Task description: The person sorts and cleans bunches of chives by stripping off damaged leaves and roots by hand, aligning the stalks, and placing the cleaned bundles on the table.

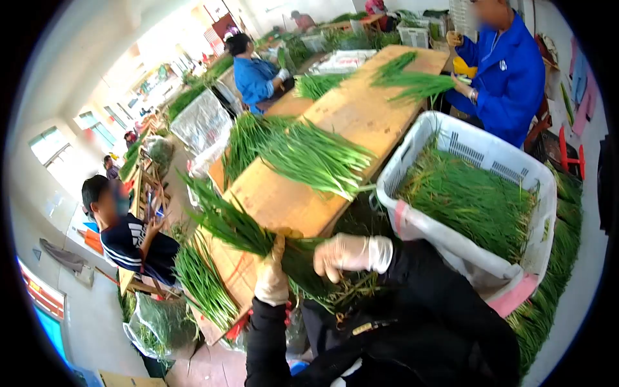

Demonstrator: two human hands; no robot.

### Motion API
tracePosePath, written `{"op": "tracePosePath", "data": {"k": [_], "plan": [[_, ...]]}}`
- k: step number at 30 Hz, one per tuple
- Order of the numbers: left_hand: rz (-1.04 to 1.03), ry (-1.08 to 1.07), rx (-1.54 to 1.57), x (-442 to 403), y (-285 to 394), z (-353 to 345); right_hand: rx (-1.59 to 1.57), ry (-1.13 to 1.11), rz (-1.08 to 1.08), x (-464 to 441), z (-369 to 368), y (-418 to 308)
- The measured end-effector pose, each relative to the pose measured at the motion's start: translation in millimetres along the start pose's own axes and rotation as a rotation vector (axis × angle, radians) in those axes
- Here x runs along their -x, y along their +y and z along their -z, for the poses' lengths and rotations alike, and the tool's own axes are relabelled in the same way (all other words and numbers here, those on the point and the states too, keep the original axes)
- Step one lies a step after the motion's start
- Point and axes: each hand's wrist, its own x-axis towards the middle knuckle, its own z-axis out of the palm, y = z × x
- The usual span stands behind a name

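My left hand, in a pale glove, is closed around a bunch of garlic chives. Its long green leaves point away to the upper left over the wooden table. At the near end of this bunch, my right hand, also gloved, has its fingers curled down onto the leaves; its fingertips are partly hidden. Loose, ragged leaves hang below both hands, in front of my dark clothing. A pile of garlic chives with pale stalk ends lies ahead on the table. Another bundle rests on its near left edge.
A white plastic crate full of green leaves stands close on my right, with more greens beyond it. A person in blue handles chives across the table. Other people sit at left and behind the table. Filled plastic bags stand lower left.
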Motion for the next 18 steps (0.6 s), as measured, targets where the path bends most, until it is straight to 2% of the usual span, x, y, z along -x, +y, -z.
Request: {"op": "tracePosePath", "data": {"k": [1, 2, 3, 4, 5, 6, 7, 8, 9, 11, 13, 14, 15, 16, 18], "plan": [[0.041, -0.005, 0.046, -5.2, -5.2, 6.7, -0.200, 0.048, -0.004, 1.9, 3.8, -16.0], [0.091, -0.004, 0.090, -11.2, -9.5, 16.1, -0.244, 0.149, 0.092, 6.7, 9.9, -35.9], [0.044, -0.019, 0.110, -6.1, 9.4, 6.0, -0.311, 0.257, 0.132, 17.4, 14.9, -61.3], [0.001, -0.027, 0.130, -4.3, 27.5, -2.1, -0.595, 0.355, 0.102, 29.5, 19.0, -62.1], [-0.045, 0.023, 0.125, -14.3, 28.4, 16.2, -0.309, 0.402, 0.145, 45.8, 28.3, -64.7], [-0.101, 0.069, 0.116, -23.2, 30.6, 39.0, -0.258, 0.396, 0.142, 66.5, 39.0, -54.0], [-0.097, -0.021, 0.206, -29.4, 37.1, 51.4, -0.492, 0.320, 0.232, 85.3, 44.8, -22.7], [-0.099, -0.117, 0.298, -33.2, 45.7, 60.3, -0.434, 0.431, 0.203, 96.3, 35.8, -9.8], [-0.155, -0.032, 0.243, -31.7, 52.1, 66.7, -0.554, 0.422, 0.013, 111.1, 28.4, 15.7], [-0.224, 0.118, 0.243, -38.9, 58.2, 94.2, 0.539, 0.158, -0.680, 138.0, 12.5, 76.6], [-0.240, 0.167, 0.218, -41.0, 66.2, 91.9, 1.033, -0.009, -1.001, 142.4, -0.9, 76.9], [-0.224, 0.163, 0.220, -44.0, 69.2, 91.4, 0.951, -0.049, -1.010, 137.3, 9.8, 72.6], [-0.256, 0.188, 0.183, -49.7, 70.0, 95.3, 0.889, 0.078, -0.794, 129.9, 11.4, 67.7], [-0.245, 0.151, 0.215, -53.8, 71.5, 94.4, 0.568, 0.234, -0.411, 128.1, 14.1, 79.8], [-0.191, 0.059, 0.248, -61.0, 73.4, 88.1, -0.189, 0.347, -0.291, 98.7, 6.7, 61.3]]}}
